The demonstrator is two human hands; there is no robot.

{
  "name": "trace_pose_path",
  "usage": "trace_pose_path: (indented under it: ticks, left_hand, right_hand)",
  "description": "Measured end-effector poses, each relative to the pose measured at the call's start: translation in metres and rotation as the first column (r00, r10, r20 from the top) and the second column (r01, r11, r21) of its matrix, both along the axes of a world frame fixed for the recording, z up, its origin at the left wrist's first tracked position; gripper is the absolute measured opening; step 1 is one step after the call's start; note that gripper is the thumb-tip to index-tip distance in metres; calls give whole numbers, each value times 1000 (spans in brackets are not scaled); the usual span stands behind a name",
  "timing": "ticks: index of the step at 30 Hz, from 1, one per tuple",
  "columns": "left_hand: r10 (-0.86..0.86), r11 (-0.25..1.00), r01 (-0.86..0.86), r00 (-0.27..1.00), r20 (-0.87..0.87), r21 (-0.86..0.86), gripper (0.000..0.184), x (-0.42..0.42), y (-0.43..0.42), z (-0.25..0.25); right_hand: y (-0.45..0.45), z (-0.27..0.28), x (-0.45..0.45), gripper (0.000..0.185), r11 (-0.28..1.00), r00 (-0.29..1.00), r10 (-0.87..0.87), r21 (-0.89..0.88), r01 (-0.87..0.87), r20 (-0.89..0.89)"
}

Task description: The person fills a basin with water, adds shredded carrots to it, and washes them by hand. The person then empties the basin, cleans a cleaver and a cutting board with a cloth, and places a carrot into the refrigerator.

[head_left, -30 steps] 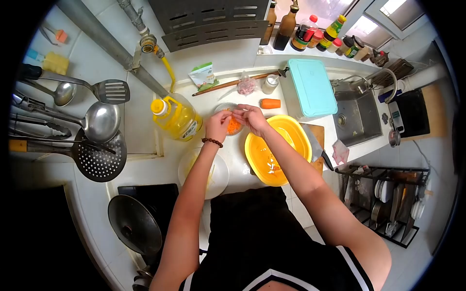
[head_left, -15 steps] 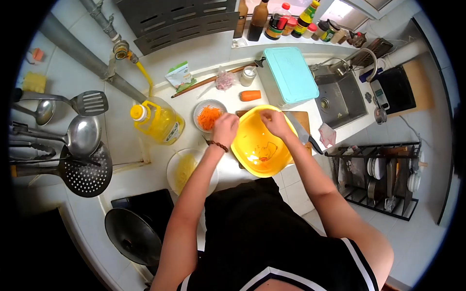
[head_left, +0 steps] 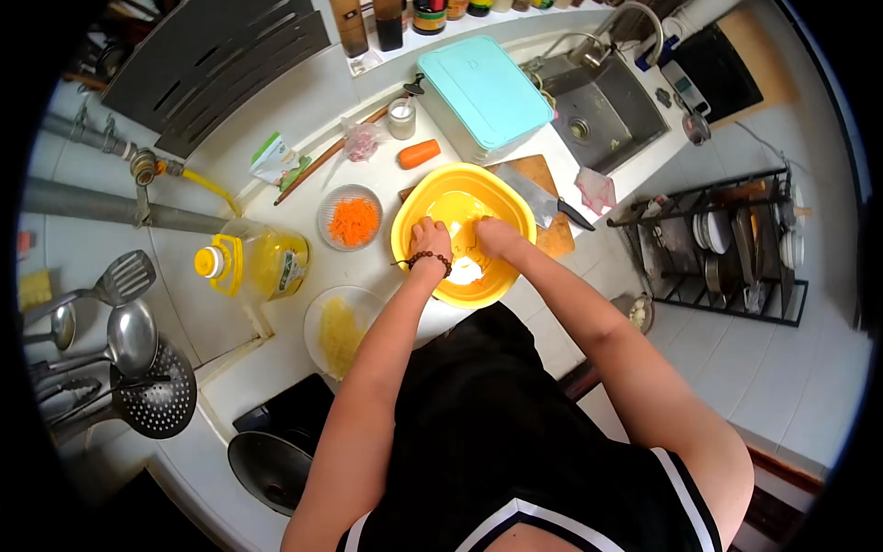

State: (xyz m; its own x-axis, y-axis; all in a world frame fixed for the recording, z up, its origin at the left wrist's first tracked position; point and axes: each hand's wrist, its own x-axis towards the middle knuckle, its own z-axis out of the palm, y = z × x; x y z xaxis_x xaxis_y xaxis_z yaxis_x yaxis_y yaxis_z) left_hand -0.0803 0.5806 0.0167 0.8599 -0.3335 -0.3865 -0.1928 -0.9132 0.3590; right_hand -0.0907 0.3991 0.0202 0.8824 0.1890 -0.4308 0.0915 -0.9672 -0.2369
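Head: left hand [head_left: 430,241] and right hand [head_left: 498,238] reach inside the yellow basin [head_left: 460,189], grips unclear; withdrawal would need rim clearance.

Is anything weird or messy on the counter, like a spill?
I can't see a spill. One odd thing: the big knife with a black handle lies beside the yellow plastic basin, its handle poking past the edge of the brown wooden board. That looks a bit easy to bump.

A pale tiled wall [head_left: 204,299] stood left of the fingers [head_left: 427,225]; a metal sink [head_left: 612,115] sat beyond them, rightward, and light floor tiles [head_left: 704,363] lay to their right.
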Motion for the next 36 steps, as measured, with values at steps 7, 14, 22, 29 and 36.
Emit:
trace_pose_path:
  ticks: [7,14,22,29,36]
  left_hand:
    - [-73,995,64,989,-125,-77,25,-12,-4,-38]
    - [-316,946,270,885,-341,-177,33,-20,-9,-52]
    - [-320,945,271,882,-345,-184,33,-20,-16,-54]
    - [-246,966,197,894,-375,-165,22,-23,-20,-73]
    - [-285,958,258,867,-410,-122,18,-27,-18,-99]
  right_hand:
    - [-6,-2,-21,29,952,881,302,170,-256,-364]
    - [-5,-37,-24,19,922,894,324,315,-225,-309]
    - [-6,-27,-26,15,944,944,252,269,-191,-212]
    - [-7,-31,-23,21,889,887,367,385,-246,-280]
    - [-9,-41,-24,21,841,868,410,484,-241,-280]
